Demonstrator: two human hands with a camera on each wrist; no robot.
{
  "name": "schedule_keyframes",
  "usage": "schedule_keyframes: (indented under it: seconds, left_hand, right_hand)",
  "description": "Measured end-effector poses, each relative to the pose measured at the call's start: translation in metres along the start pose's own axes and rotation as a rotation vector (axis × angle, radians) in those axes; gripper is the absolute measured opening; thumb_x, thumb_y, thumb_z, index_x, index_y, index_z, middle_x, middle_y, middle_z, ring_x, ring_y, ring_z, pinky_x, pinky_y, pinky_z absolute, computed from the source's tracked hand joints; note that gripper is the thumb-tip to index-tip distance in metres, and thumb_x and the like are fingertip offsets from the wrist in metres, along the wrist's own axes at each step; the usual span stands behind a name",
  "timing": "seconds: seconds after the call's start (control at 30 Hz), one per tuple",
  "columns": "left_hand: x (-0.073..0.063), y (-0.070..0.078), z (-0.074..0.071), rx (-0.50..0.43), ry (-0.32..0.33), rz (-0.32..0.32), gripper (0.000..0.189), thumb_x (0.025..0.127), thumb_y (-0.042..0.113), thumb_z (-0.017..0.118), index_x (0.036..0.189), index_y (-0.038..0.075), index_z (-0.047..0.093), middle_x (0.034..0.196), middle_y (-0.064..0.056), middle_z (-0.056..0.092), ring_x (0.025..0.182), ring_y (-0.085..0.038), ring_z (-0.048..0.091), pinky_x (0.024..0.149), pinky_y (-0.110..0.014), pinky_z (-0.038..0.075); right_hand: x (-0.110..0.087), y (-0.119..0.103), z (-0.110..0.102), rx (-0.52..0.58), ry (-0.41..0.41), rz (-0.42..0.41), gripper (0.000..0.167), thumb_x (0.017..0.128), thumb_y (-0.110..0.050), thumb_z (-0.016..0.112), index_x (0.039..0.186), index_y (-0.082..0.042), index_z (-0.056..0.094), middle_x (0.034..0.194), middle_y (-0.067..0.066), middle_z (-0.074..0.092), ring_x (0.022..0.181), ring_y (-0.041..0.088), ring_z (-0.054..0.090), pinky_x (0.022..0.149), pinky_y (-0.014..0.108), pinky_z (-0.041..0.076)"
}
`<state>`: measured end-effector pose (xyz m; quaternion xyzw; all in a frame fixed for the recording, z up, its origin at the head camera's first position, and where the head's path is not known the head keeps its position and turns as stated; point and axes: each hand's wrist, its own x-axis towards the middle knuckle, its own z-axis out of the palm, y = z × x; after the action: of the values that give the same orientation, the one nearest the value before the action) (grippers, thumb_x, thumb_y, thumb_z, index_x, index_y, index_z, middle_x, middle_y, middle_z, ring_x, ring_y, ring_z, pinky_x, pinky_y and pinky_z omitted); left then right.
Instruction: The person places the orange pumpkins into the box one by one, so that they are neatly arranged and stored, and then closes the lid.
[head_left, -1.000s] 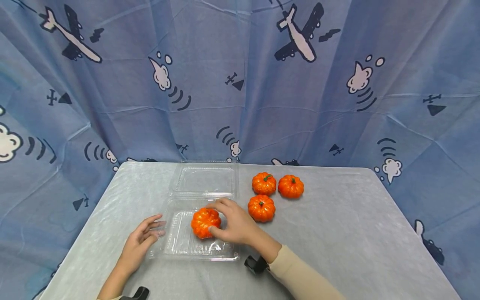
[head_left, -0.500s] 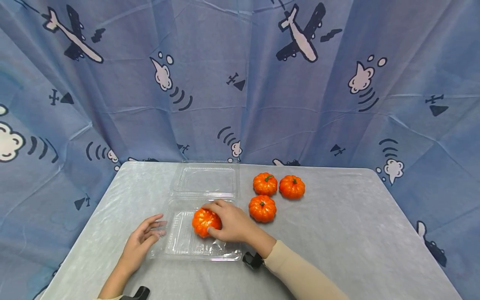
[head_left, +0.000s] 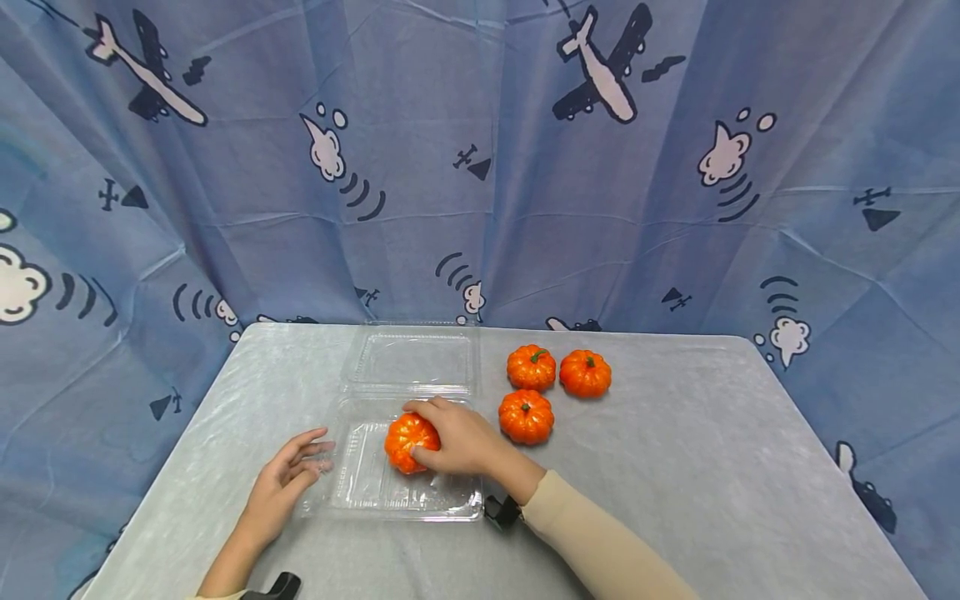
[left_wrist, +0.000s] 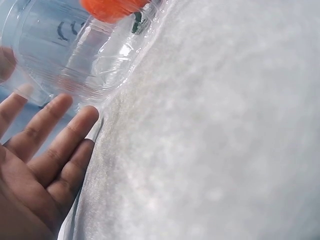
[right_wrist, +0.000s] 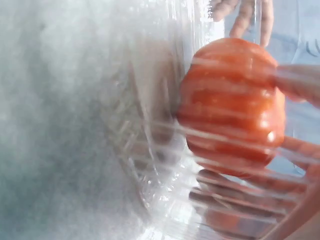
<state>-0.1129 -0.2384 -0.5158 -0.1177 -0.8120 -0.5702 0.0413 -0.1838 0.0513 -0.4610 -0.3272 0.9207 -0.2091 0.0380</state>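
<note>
An orange toy pumpkin (head_left: 408, 443) is over the base of a clear plastic clamshell box (head_left: 358, 483), and my right hand (head_left: 467, 437) grips it from the right, thumb at the front and fingers behind. Its green stem (left_wrist: 137, 23) points down in the left wrist view. Through the box's wall, the right wrist view shows the same pumpkin (right_wrist: 232, 110) with fingers around it. At the box's left side rests my left hand (head_left: 276, 492), fingers loosely spread and holding nothing. Its fingertips (left_wrist: 87, 117) lie at the clear wall; contact is hard to tell.
Three more orange pumpkins stand right of the box: one at the back (head_left: 531, 367), one further right (head_left: 586, 373) and one nearer (head_left: 526, 417). The box's lid (head_left: 411, 364) lies folded back behind its base. A blue printed curtain (head_left: 480, 167) hangs behind the pale-covered table (head_left: 675, 467).
My right hand has shifted slightly, its wrist moving a little left, with the pumpkin still in its grip. The left hand has stayed in place.
</note>
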Motion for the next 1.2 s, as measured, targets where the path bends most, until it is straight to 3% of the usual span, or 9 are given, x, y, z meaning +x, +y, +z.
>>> schedule_keyframes:
  seconds: [0.43, 0.6, 0.97, 1.2]
  left_hand:
    - [-0.001, 0.002, 0.000, 0.011, 0.004, -0.001, 0.045, 0.097, 0.000, 0.050, 0.141, 0.003, 0.044, 0.124, -0.024, 0.060, 0.098, -0.012, 0.068, 0.083, -0.020, 0.053]
    - [-0.001, 0.002, 0.000, 0.002, -0.002, -0.005, 0.045, 0.096, -0.001, 0.049, 0.141, 0.003, 0.044, 0.125, -0.025, 0.060, 0.098, -0.012, 0.068, 0.082, -0.020, 0.054]
    - [-0.001, 0.003, 0.000, 0.017, 0.003, -0.009, 0.046, 0.096, -0.003, 0.048, 0.141, 0.003, 0.044, 0.125, -0.025, 0.060, 0.098, -0.012, 0.067, 0.082, -0.020, 0.053]
    - [-0.001, 0.005, 0.001, 0.028, 0.004, -0.021, 0.045, 0.097, -0.001, 0.048, 0.141, 0.003, 0.044, 0.126, -0.024, 0.060, 0.098, -0.012, 0.067, 0.082, -0.020, 0.053]
  right_hand:
    - [-0.012, -0.005, -0.008, 0.092, -0.048, -0.084, 0.060, 0.076, -0.030, 0.076, 0.131, -0.019, 0.054, 0.116, 0.000, 0.053, 0.100, 0.013, 0.057, 0.089, 0.027, 0.051]
    - [-0.019, -0.006, -0.008, 0.099, -0.046, -0.121, 0.057, 0.074, -0.025, 0.079, 0.126, -0.020, 0.057, 0.118, 0.002, 0.053, 0.106, 0.016, 0.054, 0.091, 0.027, 0.051]
    - [-0.035, -0.009, -0.013, 0.074, -0.012, -0.202, 0.045, 0.079, -0.023, 0.071, 0.123, -0.024, 0.060, 0.113, -0.003, 0.058, 0.101, 0.011, 0.053, 0.088, 0.023, 0.049]
    - [-0.043, -0.010, -0.013, 0.096, -0.004, -0.227, 0.045, 0.078, -0.022, 0.072, 0.122, -0.022, 0.060, 0.117, -0.004, 0.059, 0.106, 0.012, 0.054, 0.092, 0.023, 0.048]
